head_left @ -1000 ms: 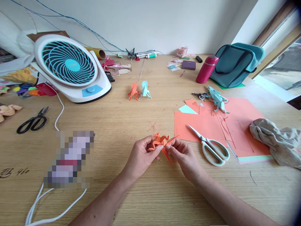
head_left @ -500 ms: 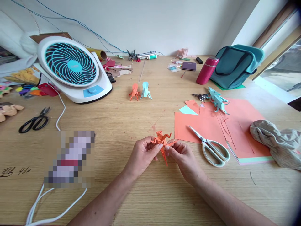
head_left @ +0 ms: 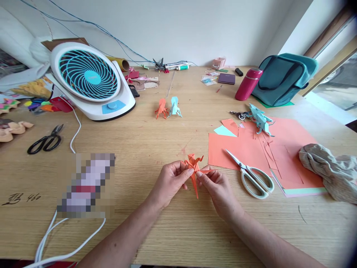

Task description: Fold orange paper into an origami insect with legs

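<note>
Both hands pinch a small orange folded paper figure (head_left: 193, 166) just above the wooden table (head_left: 156, 141). My left hand (head_left: 169, 182) grips its left side with thumb and fingers closed. My right hand (head_left: 217, 188) pinches the right side, where a thin point sticks out to the right. A long pointed end of the figure hangs down between the hands.
White-handled scissors (head_left: 251, 175) lie on orange paper sheets (head_left: 279, 149) to the right, with a teal paper figure (head_left: 259, 118), crumpled cloth (head_left: 329, 169), pink bottle (head_left: 248, 83) and teal bag (head_left: 284, 78). Two small paper figures (head_left: 169, 108) stand mid-table. A fan (head_left: 89, 80), black scissors (head_left: 46, 140) and white cable (head_left: 55, 238) are left.
The paper figure has been turned between the hands: its long point now hangs straight down instead of slanting right. The view has shifted slightly.
</note>
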A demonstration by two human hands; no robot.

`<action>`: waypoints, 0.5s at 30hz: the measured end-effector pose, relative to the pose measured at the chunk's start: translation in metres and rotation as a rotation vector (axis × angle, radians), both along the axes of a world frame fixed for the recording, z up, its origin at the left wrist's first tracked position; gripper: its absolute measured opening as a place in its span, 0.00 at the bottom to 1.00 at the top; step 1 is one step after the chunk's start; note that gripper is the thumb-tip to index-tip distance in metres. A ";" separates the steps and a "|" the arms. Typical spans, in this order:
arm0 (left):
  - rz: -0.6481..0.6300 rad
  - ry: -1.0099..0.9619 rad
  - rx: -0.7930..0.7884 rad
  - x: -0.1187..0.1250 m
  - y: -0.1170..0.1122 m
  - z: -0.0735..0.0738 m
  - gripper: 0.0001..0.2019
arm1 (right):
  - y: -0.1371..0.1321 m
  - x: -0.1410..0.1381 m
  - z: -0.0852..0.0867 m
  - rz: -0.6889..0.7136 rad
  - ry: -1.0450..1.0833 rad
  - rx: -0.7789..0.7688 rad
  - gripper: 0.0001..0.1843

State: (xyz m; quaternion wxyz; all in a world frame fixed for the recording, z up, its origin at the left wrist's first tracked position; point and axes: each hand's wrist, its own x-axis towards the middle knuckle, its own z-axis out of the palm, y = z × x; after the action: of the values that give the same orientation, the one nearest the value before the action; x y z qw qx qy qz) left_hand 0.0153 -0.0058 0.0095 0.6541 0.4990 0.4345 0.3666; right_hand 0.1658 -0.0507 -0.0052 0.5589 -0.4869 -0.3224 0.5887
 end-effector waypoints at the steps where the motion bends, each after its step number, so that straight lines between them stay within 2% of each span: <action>1: -0.004 -0.004 -0.010 -0.001 0.001 0.001 0.17 | 0.000 0.000 0.001 0.010 -0.003 -0.002 0.21; 8: -0.016 -0.035 -0.061 0.001 0.000 0.005 0.16 | -0.001 -0.001 0.004 0.014 -0.093 0.005 0.23; 15: -0.003 0.014 -0.021 0.004 -0.001 0.001 0.16 | -0.004 -0.002 -0.005 0.009 -0.165 0.046 0.26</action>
State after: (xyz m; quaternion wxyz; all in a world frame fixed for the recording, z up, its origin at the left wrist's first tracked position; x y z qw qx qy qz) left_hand 0.0196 -0.0072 0.0108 0.6570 0.4952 0.4420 0.3575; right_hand 0.1638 -0.0546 -0.0100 0.5389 -0.5194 -0.3831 0.5413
